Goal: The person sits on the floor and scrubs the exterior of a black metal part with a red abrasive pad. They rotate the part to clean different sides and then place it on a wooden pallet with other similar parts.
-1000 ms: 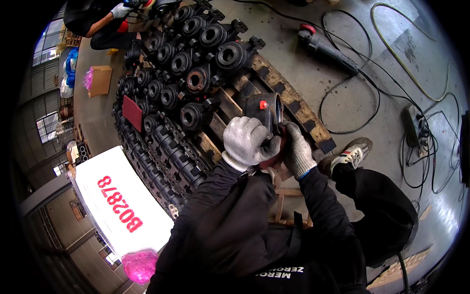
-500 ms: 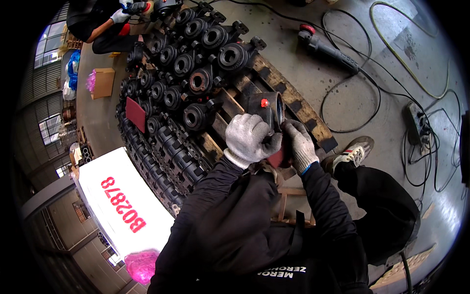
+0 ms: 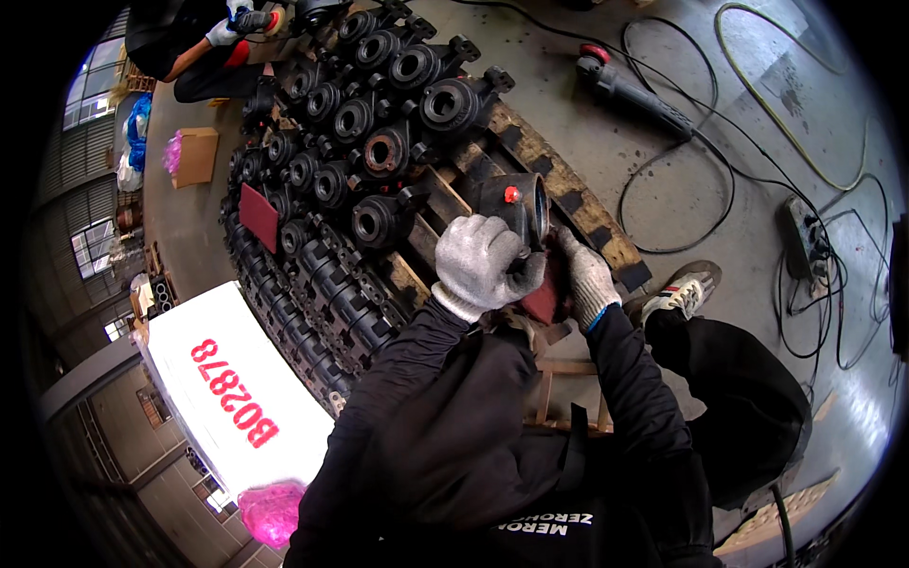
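Note:
A dark cylindrical metal casting (image 3: 494,195) with a red plug (image 3: 512,195) lies at the pallet's near end, its open rim facing right. In a grey knit glove, my left hand (image 3: 485,265) is closed against its near side, fingers curled; the exact grip point is hidden. My right hand (image 3: 587,276), gloved too, is closed on a dark red abrasive pad (image 3: 544,301) beside the rim. The pad hangs folded below the fingers, between both hands.
Rows of black castings (image 3: 355,123) fill the wooden pallet (image 3: 559,185). Another red pad (image 3: 258,218) lies on them. An angle grinder (image 3: 639,99), cables and a power strip (image 3: 805,237) are on the floor at right. A co-worker's gloved hand (image 3: 223,33) holds a power tool, far left.
My right hand has shifted slightly down, away from the rim, and more of the pad shows. My left hand stays nearly in place. The co-worker's tool has moved.

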Demonstrator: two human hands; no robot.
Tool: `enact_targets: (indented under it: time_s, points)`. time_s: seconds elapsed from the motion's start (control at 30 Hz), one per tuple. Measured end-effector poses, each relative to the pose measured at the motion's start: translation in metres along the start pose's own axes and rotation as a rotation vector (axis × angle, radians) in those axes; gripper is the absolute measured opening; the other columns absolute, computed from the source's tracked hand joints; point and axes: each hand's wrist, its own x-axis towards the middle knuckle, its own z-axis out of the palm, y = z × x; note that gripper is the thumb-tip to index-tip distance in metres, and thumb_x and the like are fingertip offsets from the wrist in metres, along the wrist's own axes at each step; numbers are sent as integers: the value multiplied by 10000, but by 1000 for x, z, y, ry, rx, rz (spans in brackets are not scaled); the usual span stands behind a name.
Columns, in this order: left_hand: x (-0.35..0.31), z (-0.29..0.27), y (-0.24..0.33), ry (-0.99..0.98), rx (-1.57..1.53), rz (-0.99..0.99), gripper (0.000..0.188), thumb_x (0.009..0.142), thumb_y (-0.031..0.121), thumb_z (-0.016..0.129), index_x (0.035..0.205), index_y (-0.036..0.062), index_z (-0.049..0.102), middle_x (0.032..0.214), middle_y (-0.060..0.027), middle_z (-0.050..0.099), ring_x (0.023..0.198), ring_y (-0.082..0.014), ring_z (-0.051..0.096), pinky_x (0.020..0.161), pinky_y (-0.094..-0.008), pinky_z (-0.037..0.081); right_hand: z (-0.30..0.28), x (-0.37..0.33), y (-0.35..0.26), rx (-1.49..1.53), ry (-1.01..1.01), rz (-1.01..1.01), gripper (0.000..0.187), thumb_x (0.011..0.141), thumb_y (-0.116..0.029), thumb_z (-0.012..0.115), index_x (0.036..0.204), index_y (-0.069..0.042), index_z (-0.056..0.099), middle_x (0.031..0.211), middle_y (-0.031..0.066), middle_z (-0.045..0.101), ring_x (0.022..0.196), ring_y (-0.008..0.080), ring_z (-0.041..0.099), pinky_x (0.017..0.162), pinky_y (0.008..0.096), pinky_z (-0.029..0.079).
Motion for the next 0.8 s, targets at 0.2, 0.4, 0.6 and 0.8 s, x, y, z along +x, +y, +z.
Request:
enact_targets:
  time_s: [0.2, 0.4, 0.6, 0.8]
  points:
    - [0, 1, 1, 9, -15, -6, 262, 756, 260, 850, 681, 151, 623, 695, -56, 605, 630, -293, 622, 592, -415, 479, -2, -4, -9, 198, -34, 115, 549, 1036, -462, 605, 1328, -5, 689, 1220, 146, 724, 908, 256, 708, 663, 411, 569]
    - [1, 0, 1, -3, -3, -1, 267, 756, 272, 857, 685, 149, 630, 693, -56, 603, 634, -288, 623, 595, -415, 480, 18, -50, -49, -94, -34, 29, 514, 982, -421, 676, 1213, 37, 695, 960, 120, 719, 557, 196, 622, 404, 322, 464]
    - [-5, 1, 2, -16, -2, -4, 273, 748, 284, 866, 688, 151, 635, 715, -57, 614, 645, -290, 625, 598, -415, 482, 21, -55, -64, -217, -5, 106, 549, 949, -457, 699, 1088, 74, 676, 817, 136, 694, 466, 227, 590, 426, 360, 479]
    - [-7, 0, 2, -51, -22, 11, 268, 729, 286, 868, 696, 150, 639, 713, -56, 613, 651, -299, 628, 609, -423, 491, 23, -42, -52, -330, 43, 24, 538, 953, -406, 699, 1077, 117, 692, 873, 186, 722, 652, 278, 694, 594, 416, 541]
